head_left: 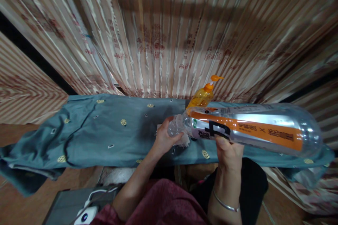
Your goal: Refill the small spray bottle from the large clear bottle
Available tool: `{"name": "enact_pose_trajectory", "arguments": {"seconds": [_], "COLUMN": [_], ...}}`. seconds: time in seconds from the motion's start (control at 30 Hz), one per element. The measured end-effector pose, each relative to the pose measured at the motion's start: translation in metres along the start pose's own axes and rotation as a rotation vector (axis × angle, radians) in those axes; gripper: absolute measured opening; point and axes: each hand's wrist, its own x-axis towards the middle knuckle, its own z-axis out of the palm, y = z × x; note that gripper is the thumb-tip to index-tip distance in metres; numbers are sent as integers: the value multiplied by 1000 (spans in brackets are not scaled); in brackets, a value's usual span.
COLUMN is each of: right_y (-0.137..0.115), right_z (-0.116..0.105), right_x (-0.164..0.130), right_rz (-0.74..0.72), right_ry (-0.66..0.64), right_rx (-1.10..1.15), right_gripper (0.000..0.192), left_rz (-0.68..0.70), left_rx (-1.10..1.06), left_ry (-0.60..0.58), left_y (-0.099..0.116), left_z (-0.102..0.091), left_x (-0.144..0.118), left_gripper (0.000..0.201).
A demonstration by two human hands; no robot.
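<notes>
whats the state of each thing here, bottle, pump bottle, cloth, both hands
clear plastic bottle: lying sideways in the air, looks empty, neck toward the left hand
left hand: closed around the bottle's neck end, a white rag under it
right hand: gripping the bottle's body from below
orange pump bottle: upright behind the bottle, pump on, partly full
blue-grey cloth: spread over the surface, wrinkled, left end hanging off

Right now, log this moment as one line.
left hand: grips bottle neck with white cloth | right hand: holds clear bottle sideways | behind: orange pump bottle | surface: blue cloth
</notes>
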Motion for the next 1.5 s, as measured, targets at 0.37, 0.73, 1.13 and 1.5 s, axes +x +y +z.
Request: {"name": "enact_pose_trajectory", "arguments": {"seconds": [0.37, 0.73, 1.13, 1.5], "right_y": [-6, -8, -12, -4], "right_z": [4, 6, 8, -1], "right_x": [1, 3, 4, 6], "right_rz": [-9, -26, -41, -60], "right_ry": [8, 4, -26, -82], "right_rx": [1, 23, 64, -5], "right_gripper": [37, 38, 38, 36], "left_rz": [1, 3, 2, -4], "left_rx": [0, -10, -5, -20], "left_ry": [-6, -14, -11, -24], "left_y": [2, 2, -3, 0], "left_z": [0, -1, 1, 1], "left_x": [0, 0, -1, -1], "left_gripper": [58, 57, 58, 58]}}
